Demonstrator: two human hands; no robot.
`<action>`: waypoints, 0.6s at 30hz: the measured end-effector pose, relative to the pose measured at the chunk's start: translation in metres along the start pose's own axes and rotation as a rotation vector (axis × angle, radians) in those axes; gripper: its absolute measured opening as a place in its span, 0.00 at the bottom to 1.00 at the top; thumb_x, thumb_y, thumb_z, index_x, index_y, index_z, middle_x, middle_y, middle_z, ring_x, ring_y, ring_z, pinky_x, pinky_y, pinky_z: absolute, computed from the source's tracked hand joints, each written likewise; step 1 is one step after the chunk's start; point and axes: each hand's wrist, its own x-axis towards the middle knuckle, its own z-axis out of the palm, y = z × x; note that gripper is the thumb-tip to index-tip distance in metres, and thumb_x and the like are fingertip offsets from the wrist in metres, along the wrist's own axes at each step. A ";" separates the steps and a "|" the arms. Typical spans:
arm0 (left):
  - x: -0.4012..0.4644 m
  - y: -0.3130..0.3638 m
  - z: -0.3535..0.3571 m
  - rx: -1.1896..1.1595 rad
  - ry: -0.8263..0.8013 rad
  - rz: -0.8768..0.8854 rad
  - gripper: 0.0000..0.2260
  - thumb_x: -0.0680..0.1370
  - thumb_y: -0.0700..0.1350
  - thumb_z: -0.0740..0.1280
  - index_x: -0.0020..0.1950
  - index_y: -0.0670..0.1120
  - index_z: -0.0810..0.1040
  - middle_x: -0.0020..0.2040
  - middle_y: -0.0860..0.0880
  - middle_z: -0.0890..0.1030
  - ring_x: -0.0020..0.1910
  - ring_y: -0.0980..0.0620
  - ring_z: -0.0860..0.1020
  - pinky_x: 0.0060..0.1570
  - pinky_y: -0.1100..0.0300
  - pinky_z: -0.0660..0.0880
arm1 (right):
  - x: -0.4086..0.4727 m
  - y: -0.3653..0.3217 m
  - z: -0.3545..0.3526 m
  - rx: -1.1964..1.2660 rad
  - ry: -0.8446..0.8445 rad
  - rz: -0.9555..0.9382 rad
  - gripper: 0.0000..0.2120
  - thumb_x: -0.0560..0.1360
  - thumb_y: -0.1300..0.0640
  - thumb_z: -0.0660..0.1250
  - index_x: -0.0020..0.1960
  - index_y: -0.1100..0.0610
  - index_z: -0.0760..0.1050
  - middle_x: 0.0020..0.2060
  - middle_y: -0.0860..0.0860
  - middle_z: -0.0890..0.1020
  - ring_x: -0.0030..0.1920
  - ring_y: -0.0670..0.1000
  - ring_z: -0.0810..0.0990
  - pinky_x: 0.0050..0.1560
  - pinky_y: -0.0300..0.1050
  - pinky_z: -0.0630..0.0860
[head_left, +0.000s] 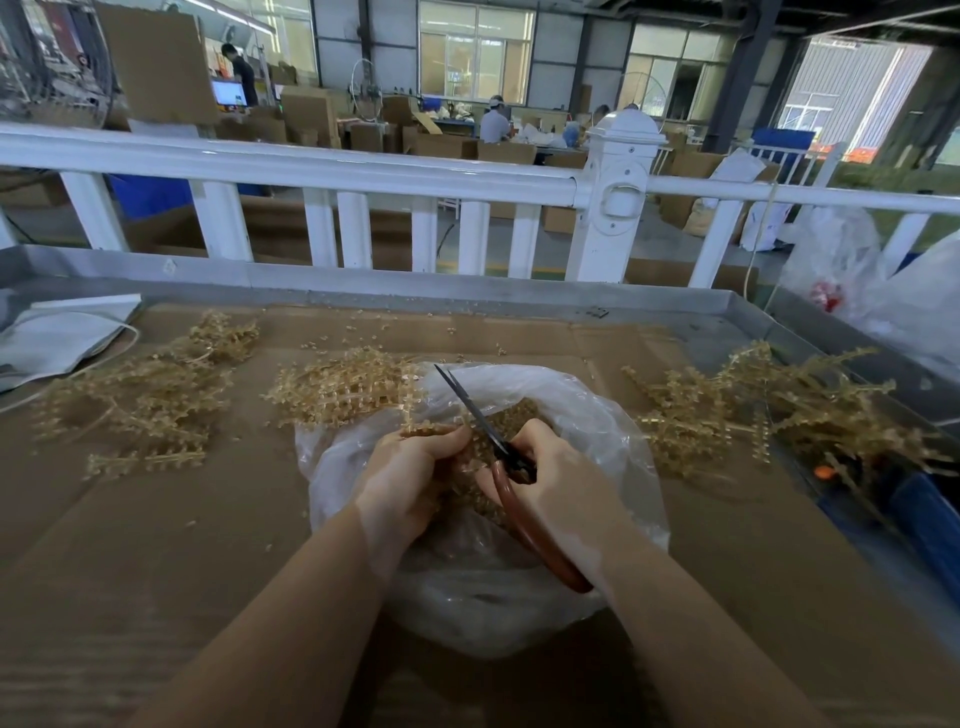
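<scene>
Holding the scissors (480, 413) in your right hand (561, 483), which is curled round the red-brown handles, you have the blades a little parted, pointing up and away to the left. Your left hand (410, 467) pinches a tan plastic sprig (423, 429) just left of the blades. Its length seems to lie across them, so the cut likely means feeding it rightward. Both hands work over the clear bag (576, 400) on the cardboard-covered table (208, 545) — heaps of sprigs (145, 395) on either side, a white railing (311, 166) beyond.

Daylight pours in from the windows (475, 57) at twelve o'clock and blows out white at two. The table (156, 545) lies dimmer, with soft shadows. Pale glare patches the left hand (410, 478) and right hand (556, 483). The railing (311, 166) bows; edges blur.
</scene>
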 end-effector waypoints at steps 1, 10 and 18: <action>0.001 0.000 0.000 -0.001 -0.003 -0.001 0.03 0.73 0.32 0.67 0.41 0.37 0.79 0.32 0.41 0.82 0.28 0.45 0.81 0.29 0.57 0.78 | 0.001 0.000 0.000 0.006 -0.004 0.006 0.12 0.75 0.44 0.66 0.41 0.46 0.64 0.32 0.44 0.75 0.31 0.39 0.73 0.28 0.27 0.65; 0.005 -0.002 -0.003 0.031 -0.023 -0.021 0.02 0.74 0.34 0.67 0.42 0.38 0.79 0.34 0.41 0.82 0.30 0.46 0.81 0.31 0.56 0.78 | 0.004 -0.002 -0.005 0.105 -0.085 0.048 0.09 0.75 0.48 0.67 0.47 0.49 0.68 0.37 0.42 0.75 0.37 0.41 0.75 0.34 0.31 0.68; 0.005 -0.002 -0.003 0.050 -0.040 -0.034 0.03 0.73 0.34 0.68 0.41 0.38 0.80 0.36 0.41 0.82 0.31 0.46 0.81 0.29 0.58 0.78 | 0.011 -0.009 -0.008 0.107 -0.141 0.130 0.11 0.75 0.48 0.66 0.48 0.52 0.67 0.36 0.43 0.74 0.35 0.39 0.72 0.29 0.31 0.63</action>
